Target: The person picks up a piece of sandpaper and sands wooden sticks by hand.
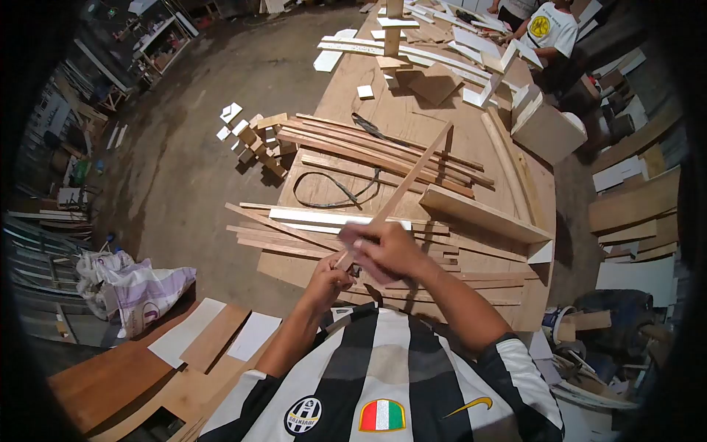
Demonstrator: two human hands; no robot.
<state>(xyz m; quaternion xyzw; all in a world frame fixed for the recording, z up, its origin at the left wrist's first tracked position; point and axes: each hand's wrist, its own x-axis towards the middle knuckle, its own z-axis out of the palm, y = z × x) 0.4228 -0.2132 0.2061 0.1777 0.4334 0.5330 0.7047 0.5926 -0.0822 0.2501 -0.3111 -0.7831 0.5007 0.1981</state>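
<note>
A long thin wooden strip (414, 174) runs slantwise from close to my body out over the workbench. My left hand (329, 282) is closed round its near end. A little farther along, my right hand (387, 249) lies across the same strip with its fingers bent over it. Motion blurs those fingers, and whether something thin sits between them and the wood I cannot make out. Below both hands lie several loose strips (283, 245) and a white-faced strip (302, 216). Beyond them, a dark strap (324, 202) forms a loop on the bench.
More strips (368, 152) lie bundled across the plywood bench (335, 103). A long board (482, 214) stands on edge at right. Small wood blocks (258, 140) are heaped left of the bench. A person in a white shirt (549, 31) is at the far end. Panels (213, 335) lie at lower left.
</note>
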